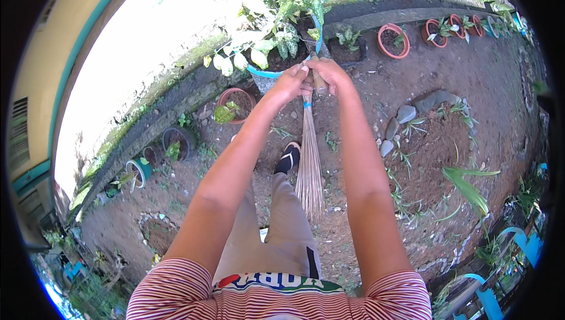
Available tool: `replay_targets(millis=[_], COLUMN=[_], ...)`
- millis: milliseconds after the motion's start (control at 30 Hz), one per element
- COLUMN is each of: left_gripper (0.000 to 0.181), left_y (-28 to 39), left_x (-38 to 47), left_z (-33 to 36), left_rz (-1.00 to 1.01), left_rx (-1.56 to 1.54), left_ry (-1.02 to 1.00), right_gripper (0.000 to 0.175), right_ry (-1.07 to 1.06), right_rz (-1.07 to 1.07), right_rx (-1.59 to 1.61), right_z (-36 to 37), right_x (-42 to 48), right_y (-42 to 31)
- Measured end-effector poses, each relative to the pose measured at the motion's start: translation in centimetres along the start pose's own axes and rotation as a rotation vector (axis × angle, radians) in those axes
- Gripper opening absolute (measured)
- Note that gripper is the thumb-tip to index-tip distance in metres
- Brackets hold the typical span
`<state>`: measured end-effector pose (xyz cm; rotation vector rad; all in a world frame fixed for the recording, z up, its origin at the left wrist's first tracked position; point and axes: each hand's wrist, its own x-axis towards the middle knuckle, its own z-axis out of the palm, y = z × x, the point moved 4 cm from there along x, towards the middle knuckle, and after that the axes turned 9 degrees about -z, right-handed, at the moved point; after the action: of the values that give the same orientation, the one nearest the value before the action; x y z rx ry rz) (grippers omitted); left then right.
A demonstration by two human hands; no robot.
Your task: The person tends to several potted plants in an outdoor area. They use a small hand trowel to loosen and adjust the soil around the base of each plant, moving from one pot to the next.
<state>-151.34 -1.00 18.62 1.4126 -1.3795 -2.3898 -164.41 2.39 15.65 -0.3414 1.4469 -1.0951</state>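
Observation:
A broom of thin bundled sticks (309,156) hangs with its bristles fanned toward me, bound by a blue tie near the top. My left hand (292,82) is closed around its bound end. Close beside it, my right hand (330,72) grips a short wooden handle (319,82), whose far end runs up toward the big planter. The fingers of both hands nearly meet, and they partly hide the broom's top. Just beyond the hands stands a blue-rimmed planter (268,73) with a leafy variegated plant (287,39).
A terracotta-coloured pot (393,42) stands by the far wall, with several more pots to its right. To the left are a pot (236,106), a black pot (178,143) and a green pot (139,173). Stones (406,114) edge a soil bed (435,156) at right. Blue metal pieces (487,298) show at lower right.

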Motion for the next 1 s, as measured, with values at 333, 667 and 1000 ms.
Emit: replay_targets(millis=[333, 667, 1000], left_gripper=[0.039, 0.060, 0.050], left_y=[2.7, 9.4, 12.9], left_x=[-2.1, -2.7, 2.2], left_z=[-6.4, -5.8, -7.6], left_rz=[0.078, 0.501, 0.942], left_rx=[0.467, 0.676, 0.903], left_ry=[0.335, 0.723, 1.024], right_gripper=[0.037, 0.028, 0.026], right_ry=[0.245, 0.074, -0.076], right_rz=[-0.179, -0.086, 0.169], right_rx=[-1.454, -1.160, -0.580], right_z=[-0.3, -2.4, -5.7], right_x=[0.8, 5.8, 3.6], right_y=[-6.9, -5.7, -6.7])
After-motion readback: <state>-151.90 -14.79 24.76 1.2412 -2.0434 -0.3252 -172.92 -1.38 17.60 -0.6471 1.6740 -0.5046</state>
